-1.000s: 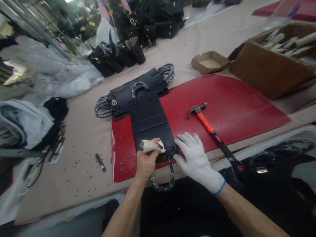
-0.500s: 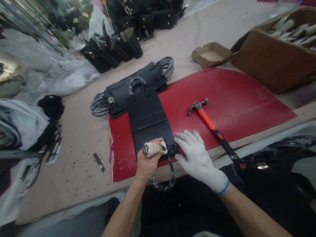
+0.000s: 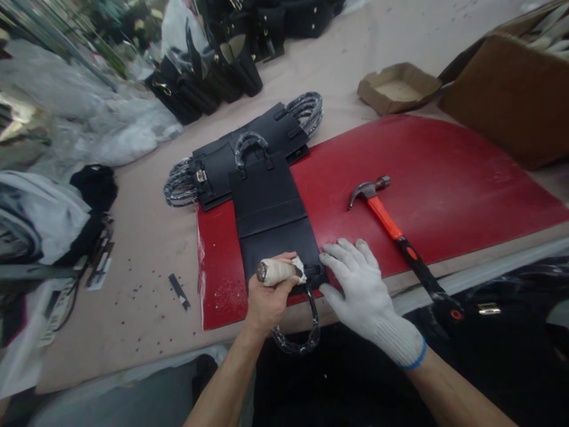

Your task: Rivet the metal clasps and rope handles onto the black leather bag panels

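Observation:
My bare left hand (image 3: 269, 302) is closed round a punch (image 3: 278, 271) wrapped in whitish tape, held over the near end of a black bag panel (image 3: 271, 201). The punch's working tip is hidden. My right hand (image 3: 355, 287), in a white knitted glove, lies with fingers stretched out at the panel's right edge and holds nothing. A film-wrapped handle (image 3: 296, 347) loops off the panel's near end past the table edge; another wrapped handle (image 3: 249, 142) is at the far end. To the right of my gloved hand rests a claw hammer (image 3: 393, 231) with an orange and black grip.
A red mat (image 3: 435, 178) lies under the panel. Behind it are stacked black panels (image 3: 217, 160) with wrapped handles. A shallow cardboard tray (image 3: 398, 89) and a large brown box (image 3: 502, 101) stand at right. Finished-looking black bags (image 3: 204, 83) sit at the back; a dark strip (image 3: 179, 290) lies left.
The view has shifted slightly, so the hammer, boxes and mat sit farther right. Both hands keep their places on the panel, the left still gripping the punch.

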Motion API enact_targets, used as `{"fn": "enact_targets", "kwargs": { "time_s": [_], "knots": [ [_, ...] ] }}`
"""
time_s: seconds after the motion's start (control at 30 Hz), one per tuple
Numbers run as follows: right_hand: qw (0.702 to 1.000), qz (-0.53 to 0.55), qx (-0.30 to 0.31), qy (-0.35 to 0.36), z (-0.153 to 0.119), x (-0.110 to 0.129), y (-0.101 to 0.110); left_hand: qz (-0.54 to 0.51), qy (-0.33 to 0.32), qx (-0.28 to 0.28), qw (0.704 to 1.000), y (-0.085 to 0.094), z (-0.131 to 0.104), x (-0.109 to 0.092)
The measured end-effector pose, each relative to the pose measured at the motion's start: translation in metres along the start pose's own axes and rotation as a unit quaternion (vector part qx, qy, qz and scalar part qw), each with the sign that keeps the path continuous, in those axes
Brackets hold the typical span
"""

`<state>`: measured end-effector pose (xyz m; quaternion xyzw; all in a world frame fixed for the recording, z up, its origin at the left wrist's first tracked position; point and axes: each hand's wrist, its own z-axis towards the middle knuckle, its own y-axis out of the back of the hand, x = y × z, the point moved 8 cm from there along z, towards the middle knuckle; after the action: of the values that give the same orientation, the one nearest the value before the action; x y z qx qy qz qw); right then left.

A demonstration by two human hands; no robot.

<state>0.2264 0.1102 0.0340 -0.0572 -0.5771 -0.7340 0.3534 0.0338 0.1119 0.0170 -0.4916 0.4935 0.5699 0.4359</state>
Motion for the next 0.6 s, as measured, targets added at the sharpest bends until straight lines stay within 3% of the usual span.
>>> {"fn": "enact_targets", "kwargs": {
  "time_s": [0.6],
  "knots": [
    [0.999,0.043,-0.016,0.010,0.0007,0.0016,0.0017,-0.005,-0.015,0.026,1.000,-0.0034,0.0013,-0.0048]
  ]
}}
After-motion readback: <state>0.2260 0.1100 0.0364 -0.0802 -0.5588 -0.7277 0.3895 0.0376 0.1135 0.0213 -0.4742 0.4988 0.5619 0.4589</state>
